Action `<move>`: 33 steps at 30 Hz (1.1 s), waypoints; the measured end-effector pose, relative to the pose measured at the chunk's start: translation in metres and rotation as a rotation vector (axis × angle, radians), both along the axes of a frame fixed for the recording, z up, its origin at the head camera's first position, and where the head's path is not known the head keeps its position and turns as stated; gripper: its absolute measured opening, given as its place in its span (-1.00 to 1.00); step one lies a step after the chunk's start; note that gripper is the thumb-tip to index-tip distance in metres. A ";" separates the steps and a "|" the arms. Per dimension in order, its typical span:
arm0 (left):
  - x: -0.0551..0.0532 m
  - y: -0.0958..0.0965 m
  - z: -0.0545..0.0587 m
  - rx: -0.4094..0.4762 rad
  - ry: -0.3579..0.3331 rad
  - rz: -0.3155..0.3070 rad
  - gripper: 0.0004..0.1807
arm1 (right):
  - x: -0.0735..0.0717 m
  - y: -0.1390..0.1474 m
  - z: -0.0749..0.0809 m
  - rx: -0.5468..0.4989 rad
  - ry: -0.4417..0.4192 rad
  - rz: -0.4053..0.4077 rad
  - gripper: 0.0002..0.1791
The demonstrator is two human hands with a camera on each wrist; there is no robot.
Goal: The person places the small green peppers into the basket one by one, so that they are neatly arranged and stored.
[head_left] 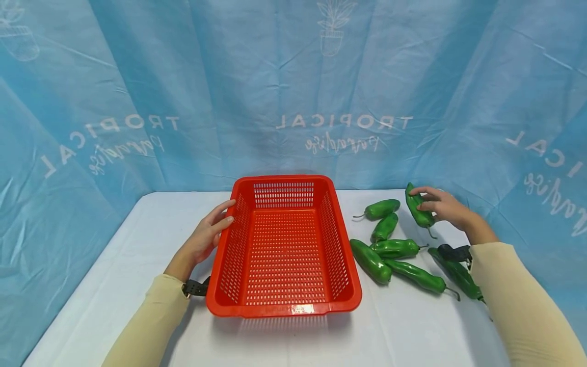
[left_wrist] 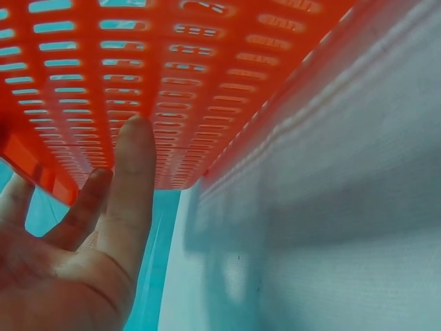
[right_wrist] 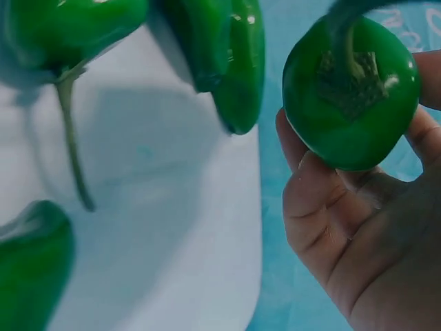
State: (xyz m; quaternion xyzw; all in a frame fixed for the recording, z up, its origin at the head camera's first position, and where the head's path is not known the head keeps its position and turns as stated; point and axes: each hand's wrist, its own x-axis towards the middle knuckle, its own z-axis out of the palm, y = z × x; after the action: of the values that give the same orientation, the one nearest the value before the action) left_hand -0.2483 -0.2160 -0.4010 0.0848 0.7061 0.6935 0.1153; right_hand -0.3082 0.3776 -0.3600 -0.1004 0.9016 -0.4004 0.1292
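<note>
A red plastic basket (head_left: 283, 309) with slotted walls stands on the white table. My left hand (head_left: 210, 232) is at its left side, fingertips touching the rim. In the left wrist view, the straight fingers of that hand (left_wrist: 103, 241) reach along the slotted outer wall (left_wrist: 186, 89). At the far right, my right hand (head_left: 442, 206) grips a long green pepper (head_left: 418, 206) between thumb and fingers. The pepper's stem end (right_wrist: 351, 96) faces the right wrist camera. Several more green peppers, such as the one at the back (head_left: 382, 209), lie between the basket and this hand.
A curved-stem pepper (head_left: 419, 276) lies towards the front, and another pepper (head_left: 458, 275) is partly hidden by the right wrist strap (head_left: 454, 253). Behind the table (head_left: 151, 224) hangs a blue printed curtain (head_left: 293, 92), which also runs along both sides.
</note>
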 end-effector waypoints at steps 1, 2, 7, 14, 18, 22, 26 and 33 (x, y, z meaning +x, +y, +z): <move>0.000 0.000 0.000 0.001 0.002 0.000 -0.33 | 0.000 -0.001 0.002 -0.001 0.005 0.005 -0.43; 0.000 0.000 0.000 0.002 0.004 0.000 -0.33 | 0.000 -0.001 0.004 0.000 0.008 0.010 -0.43; 0.000 0.002 0.001 -0.007 0.015 0.007 -0.34 | -0.002 -0.006 0.015 0.004 0.010 0.026 -0.39; 0.001 0.003 0.005 -0.037 0.031 0.017 -0.33 | -0.007 -0.020 0.037 0.086 0.034 0.053 -0.37; 0.001 0.003 0.006 -0.051 0.034 0.023 -0.33 | -0.009 -0.030 0.052 0.131 0.065 0.086 -0.36; 0.001 0.002 0.008 -0.059 0.038 0.022 -0.33 | -0.011 -0.043 0.067 0.150 0.075 0.123 -0.35; 0.000 0.001 0.008 -0.063 0.042 0.018 -0.32 | -0.013 -0.058 0.081 0.155 0.056 0.137 -0.35; 0.001 0.001 0.009 -0.054 0.030 0.017 -0.32 | -0.015 -0.082 0.101 0.198 0.063 0.154 -0.37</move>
State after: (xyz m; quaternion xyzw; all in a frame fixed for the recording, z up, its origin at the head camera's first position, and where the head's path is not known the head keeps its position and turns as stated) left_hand -0.2475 -0.2152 -0.3923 0.0860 0.7269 0.6737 0.1014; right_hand -0.3233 0.2961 -0.2587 -0.1686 0.9299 -0.2951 0.1406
